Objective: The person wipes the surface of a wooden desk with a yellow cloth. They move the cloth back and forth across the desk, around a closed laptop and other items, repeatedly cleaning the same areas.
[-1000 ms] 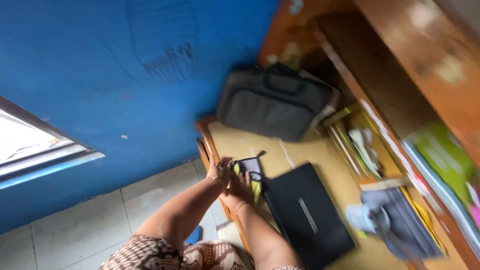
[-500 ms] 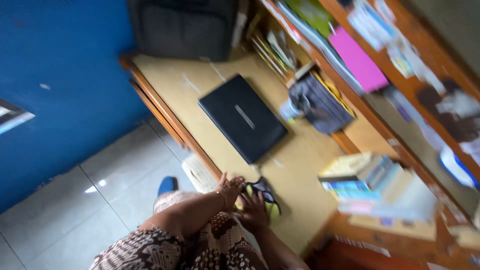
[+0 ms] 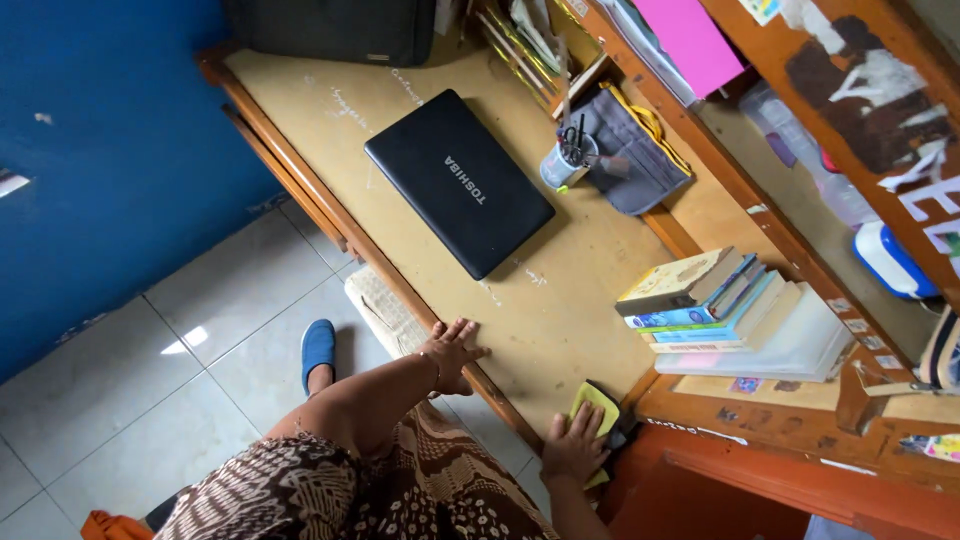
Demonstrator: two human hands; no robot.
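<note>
My left hand [image 3: 452,350] lies flat on the near edge of the tan wooden desk [image 3: 560,310], fingers spread and holding nothing. My right hand [image 3: 573,450] presses down on a yellow cloth [image 3: 596,404] with a dark backing at the desk's near right corner, beside the wooden side panel. A closed black laptop [image 3: 458,182] lies in the middle of the desk, well beyond both hands.
A stack of books [image 3: 725,312] sits near the cloth. A pen cup [image 3: 562,166] and a grey pouch [image 3: 630,150] stand behind the laptop, a black bag [image 3: 340,30] at the far end. Shelves with papers run along the right. A blue slipper [image 3: 318,346] and a woven mat [image 3: 380,310] lie on the tiled floor.
The view has swung along the desk. My right hand has slid the yellow cloth from beside the laptop to the near right corner, and my left hand has parted from it onto the desk edge.
</note>
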